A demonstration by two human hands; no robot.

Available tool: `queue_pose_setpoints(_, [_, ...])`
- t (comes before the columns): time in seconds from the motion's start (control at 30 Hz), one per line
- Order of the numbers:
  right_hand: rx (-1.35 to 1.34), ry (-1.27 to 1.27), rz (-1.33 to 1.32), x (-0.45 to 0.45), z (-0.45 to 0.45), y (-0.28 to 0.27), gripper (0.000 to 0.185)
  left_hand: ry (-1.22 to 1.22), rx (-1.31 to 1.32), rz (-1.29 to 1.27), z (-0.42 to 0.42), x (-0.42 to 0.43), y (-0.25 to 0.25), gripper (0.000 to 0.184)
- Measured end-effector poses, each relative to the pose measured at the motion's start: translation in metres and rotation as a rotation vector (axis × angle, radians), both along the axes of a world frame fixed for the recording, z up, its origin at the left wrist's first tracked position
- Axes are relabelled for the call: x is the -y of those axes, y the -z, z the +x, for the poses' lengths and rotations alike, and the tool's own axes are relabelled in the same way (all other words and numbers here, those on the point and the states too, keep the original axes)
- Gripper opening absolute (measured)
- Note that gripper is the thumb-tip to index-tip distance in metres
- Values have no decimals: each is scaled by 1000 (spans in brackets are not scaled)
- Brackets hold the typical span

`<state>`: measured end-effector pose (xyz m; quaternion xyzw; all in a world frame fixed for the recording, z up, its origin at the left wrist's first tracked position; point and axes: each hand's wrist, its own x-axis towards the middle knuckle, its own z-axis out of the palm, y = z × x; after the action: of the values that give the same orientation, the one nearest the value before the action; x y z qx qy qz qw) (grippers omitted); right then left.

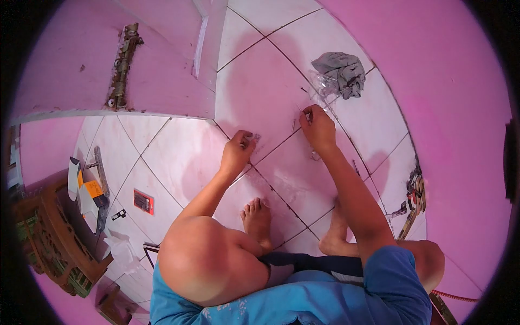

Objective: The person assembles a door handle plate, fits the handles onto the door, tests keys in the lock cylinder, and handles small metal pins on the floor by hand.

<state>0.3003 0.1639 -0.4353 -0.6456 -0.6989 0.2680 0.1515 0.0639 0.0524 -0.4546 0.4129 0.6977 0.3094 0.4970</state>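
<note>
My left hand point(236, 150) is closed, with a small crumpled piece of clear plastic point(255, 138) showing at its fingertips. My right hand point(319, 129) hovers low above the tiles with thumb and fingers pinched together. Whatever the right fingers hold is too small to name. Beside them a thin, screw-like piece point(294, 125) lies on the floor. Another small shiny bit point(314, 156) rests under the right wrist. Beyond the right hand, a grey cloth point(342, 74) lies bunched up, with clear plastic wrapping point(324, 85) against it.
A pink door panel point(162, 65) with a rusty bolt latch point(123, 67) stands at upper left. On the left floor are an orange box point(92, 189), a red-edged packet point(143, 201) and a carved wooden piece of furniture point(65, 227). Tools point(415, 195) lie along the right wall.
</note>
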Motion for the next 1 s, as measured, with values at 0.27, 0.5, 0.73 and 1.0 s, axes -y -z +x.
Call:
queue_pose_setpoints(0.27, [-439, -115, -27, -1, -13, -30, 16, -4, -157, 121, -5, -10, -9, 34])
queue_pose_setpoints(0.5, [-645, -206, -67, 12, -45, -76, 14, -43, 473, 205, -3, -30, -80, 39])
queue_pose_setpoints(0.73, [-746, -382, 4, 17, -57, -103, 17, -69, 487, 322, -6, -32, -107, 26])
queue_pose_setpoints(1.0, [-804, -386, 58, 24, -62, -114, 26, -214, 692, 396, -2, -29, -116, 14])
